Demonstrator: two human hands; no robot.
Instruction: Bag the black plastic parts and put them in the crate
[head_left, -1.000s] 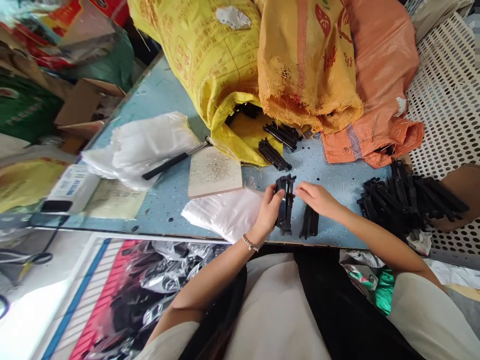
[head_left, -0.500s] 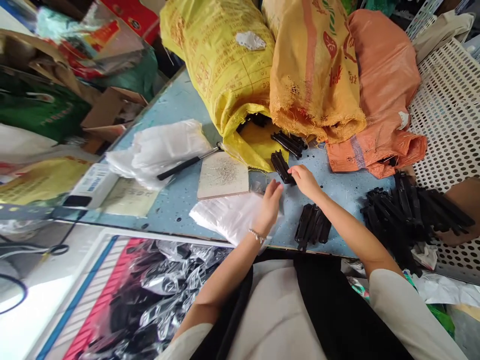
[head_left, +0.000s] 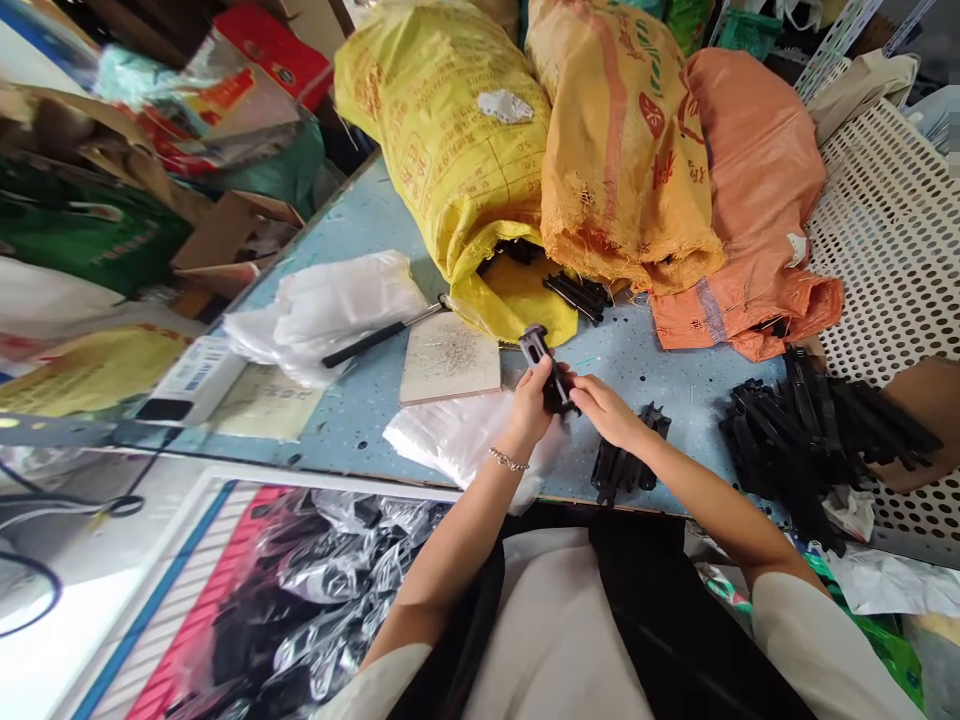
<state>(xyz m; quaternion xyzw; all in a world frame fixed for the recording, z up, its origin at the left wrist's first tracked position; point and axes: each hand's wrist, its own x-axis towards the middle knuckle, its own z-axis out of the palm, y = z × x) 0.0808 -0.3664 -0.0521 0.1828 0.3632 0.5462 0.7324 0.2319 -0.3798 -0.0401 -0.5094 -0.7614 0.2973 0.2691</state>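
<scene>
Both my hands hold one bundle of black plastic clips (head_left: 545, 368) just above the blue table (head_left: 352, 395). My left hand (head_left: 532, 406) grips it from the left and my right hand (head_left: 606, 411) from the right. A small stack of black clips (head_left: 628, 463) lies on the table under my right wrist. Beneath my left hand lies a pile of clear plastic bags (head_left: 459, 437). More black clips (head_left: 580, 292) spill from the open yellow sack (head_left: 459, 160) behind.
An orange-yellow sack (head_left: 628, 140) and an orange sack (head_left: 757, 200) lie at the back. A big heap of black clips (head_left: 802, 425) sits at right by a white perforated basket (head_left: 892, 240). A hammer (head_left: 379, 334), a beige board (head_left: 450, 357) and white bags (head_left: 337, 305) lie left.
I set the first bundle down on the near stack, reached my right hand to the clips by the yellow sack, and now both hands hold that bundle lifted toward me.
</scene>
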